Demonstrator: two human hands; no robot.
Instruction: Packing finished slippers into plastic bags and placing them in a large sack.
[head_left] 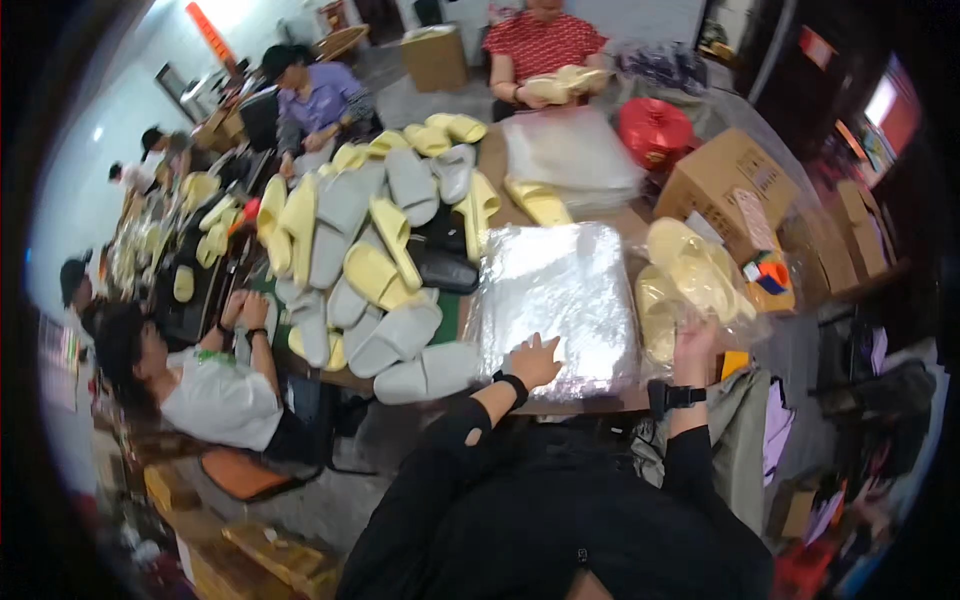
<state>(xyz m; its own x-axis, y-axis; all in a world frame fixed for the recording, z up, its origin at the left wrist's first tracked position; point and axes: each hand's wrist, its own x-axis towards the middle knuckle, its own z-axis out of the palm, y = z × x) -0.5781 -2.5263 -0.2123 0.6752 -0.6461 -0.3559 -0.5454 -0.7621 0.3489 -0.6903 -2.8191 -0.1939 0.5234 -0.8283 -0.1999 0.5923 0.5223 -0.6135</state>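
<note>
My left hand [535, 362] lies with its fingers spread on a shiny stack of clear plastic bags [560, 290] at the table's near edge. To its right, my right hand [694, 345] is closed at the lower end of a clear bag holding pale yellow slippers [685, 255]. Its fingertips are partly hidden by the plastic. Left of the stack lies a grey slipper [428, 373], part of a large pile of grey and yellow slippers [375, 275]. A black slipper [447, 271] sits between that pile and the bag stack.
A second stack of clear bags [570, 150] lies farther back, beside a red round container [655, 130] and a cardboard box [730, 180]. Across the table a person in red [545, 50] holds slippers. A person in white [220, 400] sits at left, another in purple [320, 95] beyond.
</note>
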